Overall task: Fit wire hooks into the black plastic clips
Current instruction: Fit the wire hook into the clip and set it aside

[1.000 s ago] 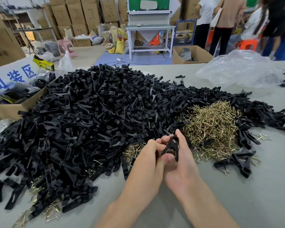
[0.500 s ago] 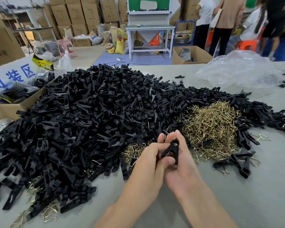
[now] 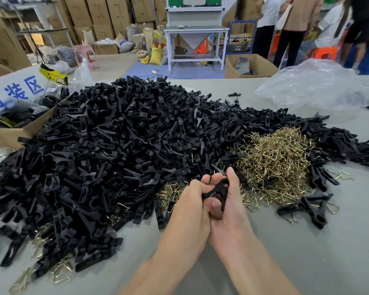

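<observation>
Clip (image 3: 217, 190) static (one; left hand (image 3: 191, 202), right hand (image 3: 233, 211))

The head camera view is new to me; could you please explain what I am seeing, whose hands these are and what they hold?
There is no machine here. A person wears one wide-angle camera on the head, looking forward and down, so both bare forearms enter from the bottom edge. The left hand and the right hand meet over a grey table and together grip one black clip. Behind them lies a big pile of black clips, and to its right a heap of brass-coloured wire hooks. Whether a hook already sits in the held clip, I cannot tell.
</observation>
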